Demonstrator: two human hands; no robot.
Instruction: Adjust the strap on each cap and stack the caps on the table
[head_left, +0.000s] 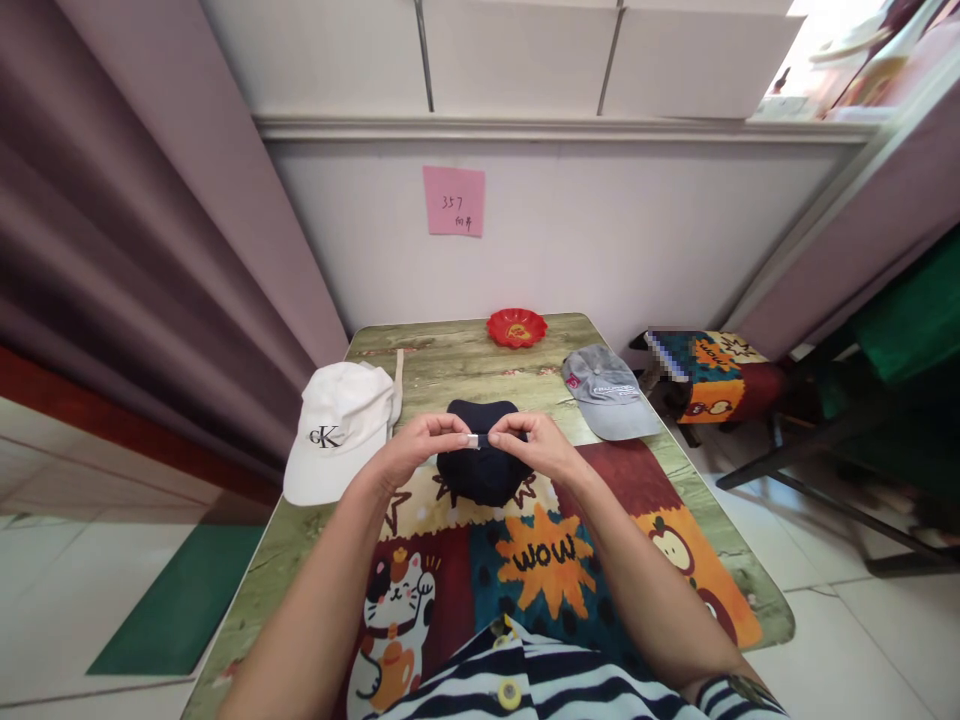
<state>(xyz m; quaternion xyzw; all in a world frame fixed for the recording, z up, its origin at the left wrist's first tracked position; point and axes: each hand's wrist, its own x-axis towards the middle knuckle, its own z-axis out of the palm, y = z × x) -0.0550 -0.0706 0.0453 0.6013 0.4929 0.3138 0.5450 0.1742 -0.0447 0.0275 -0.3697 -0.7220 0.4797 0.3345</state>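
Observation:
A dark navy cap (487, 478) lies on the table in front of me, on the patterned mat. My left hand (427, 440) is closed in a pinch at the cap's back strap (484, 440), where a small silvery buckle (473, 441) shows by the fingertips. From the other side, my right hand (536, 440) pinches the same strap, thumb and forefinger together. To the left is a white cap (337, 425) with "CK" lettering. On the right, a grey cap (609, 390) rests near the table's edge.
A red scalloped dish (517, 328) stands at the table's (442, 355) far end. The mat (540, 560) covers the near part. A pink note (454, 202) sticks to the wall. Right of the table is a cloth-covered stool (712, 375); a purple curtain (187, 200) hangs left.

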